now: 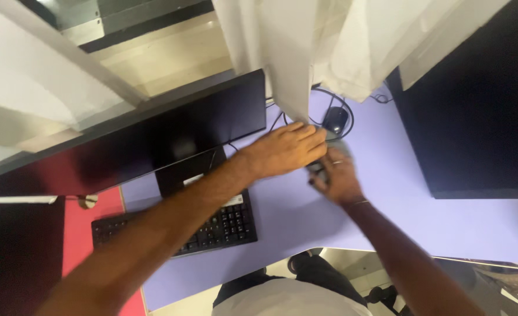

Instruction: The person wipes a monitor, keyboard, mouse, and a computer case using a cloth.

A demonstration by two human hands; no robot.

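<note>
Head view: small dark object (316, 168) sits on the lilac desk (387, 193), mostly hidden between both hands, so I can't tell what it is. Right hand (338, 178) curls around it, fingers bent, seemingly gripping. Left hand (285, 149) lies flat over the top, fingers extended, not clearly closed on anything. Looks light and rigid; best held by its sides. Just behind: black mouse (335, 119) with looped cable (349, 111), white cloth (288, 52) hanging over. Monitor (153, 140) and keyboard (212, 228) to the left.
</note>
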